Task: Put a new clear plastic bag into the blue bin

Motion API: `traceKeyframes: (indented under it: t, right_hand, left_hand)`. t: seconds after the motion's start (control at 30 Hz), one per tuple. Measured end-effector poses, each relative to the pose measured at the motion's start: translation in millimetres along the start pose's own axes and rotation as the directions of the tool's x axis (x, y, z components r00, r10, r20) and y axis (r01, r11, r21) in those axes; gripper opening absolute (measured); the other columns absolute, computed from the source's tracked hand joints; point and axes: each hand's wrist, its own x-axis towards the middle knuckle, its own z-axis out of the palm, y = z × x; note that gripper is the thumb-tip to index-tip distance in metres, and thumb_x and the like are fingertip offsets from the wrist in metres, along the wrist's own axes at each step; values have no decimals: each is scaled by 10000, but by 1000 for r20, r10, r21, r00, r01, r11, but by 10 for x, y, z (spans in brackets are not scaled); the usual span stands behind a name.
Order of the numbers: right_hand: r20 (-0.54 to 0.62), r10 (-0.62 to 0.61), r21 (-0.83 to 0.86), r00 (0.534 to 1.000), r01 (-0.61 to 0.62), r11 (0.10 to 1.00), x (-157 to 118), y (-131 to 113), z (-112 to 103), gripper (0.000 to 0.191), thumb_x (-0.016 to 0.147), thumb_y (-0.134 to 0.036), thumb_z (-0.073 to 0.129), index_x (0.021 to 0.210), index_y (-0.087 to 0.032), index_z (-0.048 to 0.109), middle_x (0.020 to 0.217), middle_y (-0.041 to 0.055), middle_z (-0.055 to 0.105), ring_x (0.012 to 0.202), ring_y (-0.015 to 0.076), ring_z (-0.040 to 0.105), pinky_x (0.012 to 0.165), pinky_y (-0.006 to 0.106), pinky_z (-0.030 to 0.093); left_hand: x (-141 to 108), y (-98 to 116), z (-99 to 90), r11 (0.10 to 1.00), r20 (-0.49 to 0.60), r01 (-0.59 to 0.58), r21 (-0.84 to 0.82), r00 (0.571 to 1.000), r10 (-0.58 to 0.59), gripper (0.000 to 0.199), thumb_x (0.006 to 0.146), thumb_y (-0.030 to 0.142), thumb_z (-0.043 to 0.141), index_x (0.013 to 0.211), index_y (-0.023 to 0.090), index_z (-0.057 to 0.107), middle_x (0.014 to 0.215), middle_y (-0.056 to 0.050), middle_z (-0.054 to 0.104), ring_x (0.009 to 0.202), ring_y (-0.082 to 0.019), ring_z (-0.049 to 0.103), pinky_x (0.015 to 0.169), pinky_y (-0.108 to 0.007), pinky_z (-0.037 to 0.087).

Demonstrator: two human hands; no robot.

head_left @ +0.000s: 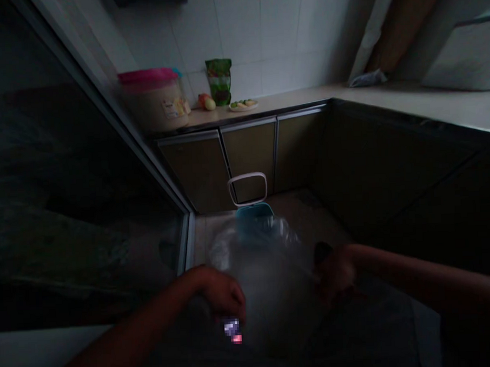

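A thin clear plastic bag [265,274] is spread between my two hands, smeared by motion. My left hand [224,293] is closed with its fingers curled, gripping the left side of the bag. On the other side my right hand [337,274] is closed on the bag's right edge, though its fingers are dark and blurred. Behind the bag, a small blue-green bin [255,210] stands on the floor, its lower part seen through the plastic. A white rim frame [247,176] is raised upright at the bin's back. A small pixelated patch lies just below my left hand.
Cabinet doors [249,151] rise behind the bin, below a counter [292,96]. On it are a pink-lidded tub [154,103], a green packet [219,82], onions [207,102] and a plate [244,108] of cut food. A glass door frame [185,245] borders the left.
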Motion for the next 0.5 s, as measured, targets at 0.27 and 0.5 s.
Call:
traceKeyframes:
  t: [0.27, 0.5]
  right_hand:
    - [-552, -259, 190, 793, 422, 886, -210, -175, -811, 400, 889, -551, 706, 1056, -203, 601, 612, -78, 395, 471, 60, 308, 417, 184, 222]
    - [-834, -260, 15, 486, 492, 871, -669, -391, -1112, 494, 924, -435, 702, 1368, -237, 617, 782, 5, 617, 572, 96, 515, 495, 182, 392]
  left_hand:
    - [-22, 386, -866, 890, -190, -170, 423, 944, 270, 97, 808, 282, 735, 816, 207, 797, 874, -17, 773, 890, -195, 683, 846, -271, 493]
    - [-169, 654, -1152, 656, -521, 171, 735, 761, 385, 331, 831, 289, 752, 1159, 302, 797, 1216, -55, 737, 1136, -263, 668, 965, -329, 482]
